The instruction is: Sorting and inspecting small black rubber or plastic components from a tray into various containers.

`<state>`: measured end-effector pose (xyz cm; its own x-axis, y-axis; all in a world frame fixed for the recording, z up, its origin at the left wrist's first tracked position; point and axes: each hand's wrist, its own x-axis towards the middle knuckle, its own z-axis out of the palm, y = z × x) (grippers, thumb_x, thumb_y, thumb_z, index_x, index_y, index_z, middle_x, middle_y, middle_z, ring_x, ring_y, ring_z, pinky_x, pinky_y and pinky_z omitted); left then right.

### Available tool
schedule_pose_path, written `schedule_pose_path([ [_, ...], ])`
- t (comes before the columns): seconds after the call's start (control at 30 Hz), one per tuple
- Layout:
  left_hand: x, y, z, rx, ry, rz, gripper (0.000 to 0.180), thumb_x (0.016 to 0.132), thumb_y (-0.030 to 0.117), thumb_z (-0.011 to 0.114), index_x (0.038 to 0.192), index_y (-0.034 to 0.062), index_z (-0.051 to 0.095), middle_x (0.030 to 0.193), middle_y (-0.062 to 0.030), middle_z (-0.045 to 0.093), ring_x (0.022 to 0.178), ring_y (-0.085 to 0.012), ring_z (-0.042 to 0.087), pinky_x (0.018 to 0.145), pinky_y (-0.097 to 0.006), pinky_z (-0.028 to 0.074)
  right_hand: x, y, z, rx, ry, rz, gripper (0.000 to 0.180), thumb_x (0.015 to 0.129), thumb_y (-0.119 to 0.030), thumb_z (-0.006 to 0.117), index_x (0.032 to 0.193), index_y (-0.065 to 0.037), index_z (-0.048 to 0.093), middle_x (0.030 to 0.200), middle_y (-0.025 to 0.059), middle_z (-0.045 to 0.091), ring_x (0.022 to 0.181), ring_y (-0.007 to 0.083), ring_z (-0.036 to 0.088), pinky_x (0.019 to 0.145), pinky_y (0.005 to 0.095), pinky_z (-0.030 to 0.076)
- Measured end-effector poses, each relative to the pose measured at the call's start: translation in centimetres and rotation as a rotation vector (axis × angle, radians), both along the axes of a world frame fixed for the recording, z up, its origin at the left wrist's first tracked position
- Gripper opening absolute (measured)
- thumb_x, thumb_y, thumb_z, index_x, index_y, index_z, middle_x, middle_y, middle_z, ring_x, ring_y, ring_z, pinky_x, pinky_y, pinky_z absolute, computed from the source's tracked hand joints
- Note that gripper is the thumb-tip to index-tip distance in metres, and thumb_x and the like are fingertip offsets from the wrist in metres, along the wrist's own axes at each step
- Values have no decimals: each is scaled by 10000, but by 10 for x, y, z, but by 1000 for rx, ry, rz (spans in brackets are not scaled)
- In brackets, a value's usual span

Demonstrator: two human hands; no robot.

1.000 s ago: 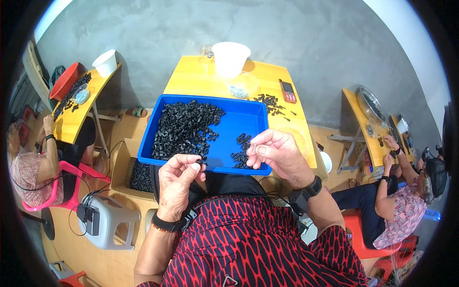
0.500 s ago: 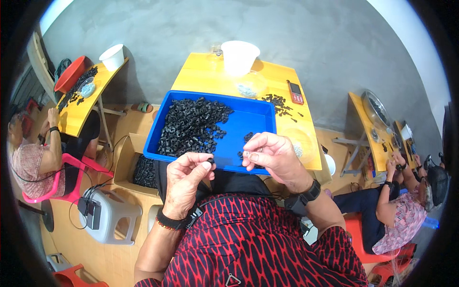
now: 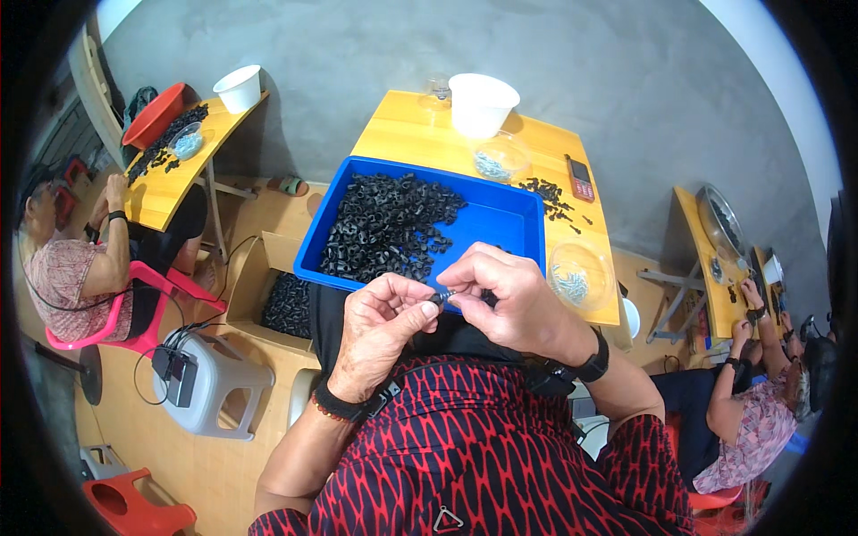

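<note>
My left hand (image 3: 380, 322) is closed in a pinch on a small black plastic clip (image 3: 436, 300), held above the near edge of the blue tray (image 3: 514, 207). My right hand (image 3: 514, 299) pinches a thin metal screw (image 3: 450, 294) against the clip; the fingertips partly hide where the two meet. A heap of similar black clips (image 3: 375, 223) fills the tray's left side. A few dark pieces show behind my right hand. To the right of the tray, a clear bowl (image 3: 572, 284) holds pale silvery screws.
On the yellow table (image 3: 407, 116) stand a white tub (image 3: 483, 105), another clear bowl of screws (image 3: 492, 163), loose dark pieces (image 3: 547, 196) and a phone (image 3: 579, 179). A cardboard box (image 3: 246, 290) of black pieces and a grey stool (image 3: 210, 380) are at left. People work at both side tables.
My hands have come together, the right moving left so the screw meets the clip. The view has shifted, so the table and tray appear further right.
</note>
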<state>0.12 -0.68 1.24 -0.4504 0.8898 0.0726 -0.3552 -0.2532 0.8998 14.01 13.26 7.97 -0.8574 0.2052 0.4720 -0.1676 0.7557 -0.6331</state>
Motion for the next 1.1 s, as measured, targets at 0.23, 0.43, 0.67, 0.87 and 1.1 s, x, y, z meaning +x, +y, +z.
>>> schedule_pose_path([
  [0.23,0,-1,-1,-19,-2,5,123,873,-24,701,979,-9,640,874,-94,698,706,-139,666,667,-260,563,-4,-3,4,181,14,79,232,764,90,632,981,7,618,861,145,565,794,326,617,666,397,520],
  [0.43,-2,0,-2,-13,-13,-1,118,878,-20,694,981,-11,637,872,-97,696,705,-144,666,667,-265,562,-5,-3,6,272,13,69,283,751,96,661,1015,-4,641,877,138,607,784,324,628,657,379,518],
  [0.67,-2,1,-6,50,-50,21,138,892,-3,683,1023,-13,641,889,-103,698,746,-153,672,678,-282,573,0,-3,-7,-105,-43,-16,209,840,76,630,1042,22,640,905,115,609,771,206,653,651,318,528],
  [0.87,-3,2,-6,40,-69,-11,175,899,-3,673,1071,-24,652,942,-114,707,765,-153,675,694,-279,578,-2,0,-39,-722,0,4,156,908,9,660,1062,27,679,975,56,683,822,79,653,698,226,550],
  [1.1,-3,2,-9,33,-68,-2,158,897,13,686,1050,-21,665,942,-112,711,765,-148,673,698,-274,577,-9,1,-49,-909,70,-17,139,902,-21,691,1034,24,700,963,65,697,790,87,646,681,225,550],
])
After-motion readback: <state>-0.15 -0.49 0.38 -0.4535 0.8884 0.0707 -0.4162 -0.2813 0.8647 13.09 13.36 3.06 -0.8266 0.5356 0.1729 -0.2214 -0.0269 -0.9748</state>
